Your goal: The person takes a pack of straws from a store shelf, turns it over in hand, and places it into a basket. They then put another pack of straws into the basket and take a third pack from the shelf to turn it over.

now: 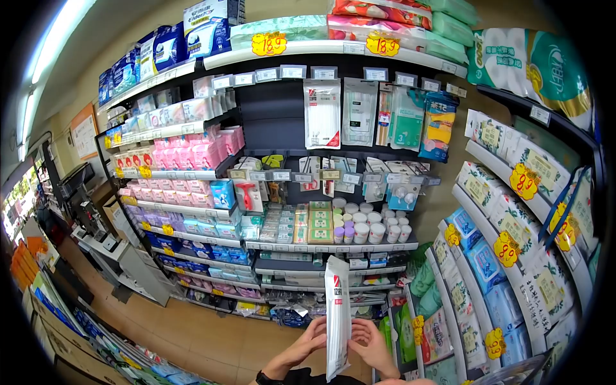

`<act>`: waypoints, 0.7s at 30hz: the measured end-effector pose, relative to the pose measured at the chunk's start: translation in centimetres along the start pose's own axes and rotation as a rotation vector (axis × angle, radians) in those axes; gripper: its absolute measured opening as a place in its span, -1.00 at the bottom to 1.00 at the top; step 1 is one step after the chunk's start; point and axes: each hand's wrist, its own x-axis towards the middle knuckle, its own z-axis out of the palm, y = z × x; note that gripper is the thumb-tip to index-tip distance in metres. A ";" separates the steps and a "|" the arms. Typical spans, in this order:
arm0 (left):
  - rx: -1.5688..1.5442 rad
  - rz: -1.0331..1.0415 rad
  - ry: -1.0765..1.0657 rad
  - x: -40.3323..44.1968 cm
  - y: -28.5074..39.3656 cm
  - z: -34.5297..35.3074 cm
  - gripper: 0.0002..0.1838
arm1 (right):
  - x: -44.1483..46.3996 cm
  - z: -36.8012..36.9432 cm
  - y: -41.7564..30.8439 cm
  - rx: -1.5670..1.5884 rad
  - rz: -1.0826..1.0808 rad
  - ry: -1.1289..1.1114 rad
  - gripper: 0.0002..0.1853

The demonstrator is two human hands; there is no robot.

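A slim, clear pack of long white straws (337, 321), with a red and black logo at its top, stands upright and slightly turned at the bottom centre. Around its left edge closes my left hand (312, 339), with a dark band on the wrist. My right hand (372, 346) grips the opposite edge, its fingers partly hidden behind the pack. A matching pack (322, 114) hangs from a hook on the dark shelf back, beside another pack of white straws (360, 114).
Ahead, a shelf (333, 247) carries lidded round containers (361, 232) and small boxes. Pink tissue packs (192, 155) fill the left shelves. Angled shelves with wipes and tissues (494, 199) stand close on the right. Tiled floor (212, 340) lies below; a counter (128, 263) stands left.
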 end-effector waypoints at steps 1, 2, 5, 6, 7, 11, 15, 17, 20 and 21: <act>-0.047 -0.029 -0.007 0.1 0.0 0.1 -0.15 | 0.1 0.2 -0.1 -0.006 0.005 -0.024 -0.41; -0.046 -0.031 -0.008 0.3 -0.1 0.0 -0.15 | 0.1 0.1 0.3 -0.031 0.020 -0.052 -0.41; -0.076 -0.069 -0.038 0.8 -0.6 -0.3 -0.12 | 0.3 0.3 1.2 -0.075 0.014 -0.113 -0.42; -0.093 -0.053 -0.066 1.0 -0.8 -0.4 -0.11 | 0.4 0.4 1.2 -0.073 0.016 -0.110 -0.42; -0.110 -0.038 -0.093 1.2 -1.0 -0.5 -0.10 | 0.3 0.6 1.2 -0.078 0.039 -0.152 -0.40; -0.090 -0.016 -0.067 1.9 -1.6 -0.2 -0.08 | 0.4 0.7 2.4 -0.072 0.062 -0.195 -0.38; -0.067 0.014 -0.064 2.9 -2.9 -1.1 -0.01 | 0.6 0.8 1.7 -0.118 -0.017 -0.185 -0.44; -0.050 0.023 -0.036 3.1 -2.7 -1.1 0.03 | 0.8 1.1 -0.4 -0.129 -0.064 -0.159 -0.48; 0.170 0.013 0.119 3.4 -1.7 -0.8 0.09 | 1.1 0.3 -0.8 0.074 0.033 -0.095 -0.53; 0.222 0.022 0.142 3.5 -1.7 -0.8 0.14 | 1.1 0.2 -1.2 0.075 0.034 -0.095 -0.53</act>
